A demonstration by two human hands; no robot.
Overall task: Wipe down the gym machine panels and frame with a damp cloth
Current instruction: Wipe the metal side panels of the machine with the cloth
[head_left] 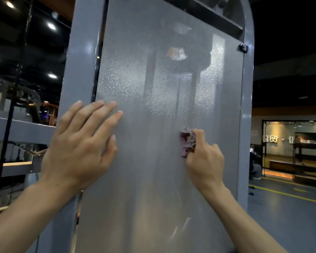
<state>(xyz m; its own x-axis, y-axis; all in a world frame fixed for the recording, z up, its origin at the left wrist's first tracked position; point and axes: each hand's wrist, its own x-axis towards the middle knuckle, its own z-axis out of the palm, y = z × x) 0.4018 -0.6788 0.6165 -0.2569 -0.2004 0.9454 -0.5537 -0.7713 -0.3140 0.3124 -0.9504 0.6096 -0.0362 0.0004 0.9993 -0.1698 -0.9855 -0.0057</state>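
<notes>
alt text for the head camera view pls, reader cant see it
A person's right hand presses a bunched purple cloth against the tall grey frosted panel of a gym machine, while the left hand rests flat on the panel's left side. A grey metal frame borders the panel, with a dim gym behind.

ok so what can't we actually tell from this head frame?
- Cloth: mostly hidden inside the right hand; dampness unreadable.
- Panel: bottom cut off by the frame edge; glare hides any smears.
- Left hand: palm contact with the panel hidden by its own back.
- Frame: top cut off.
</notes>
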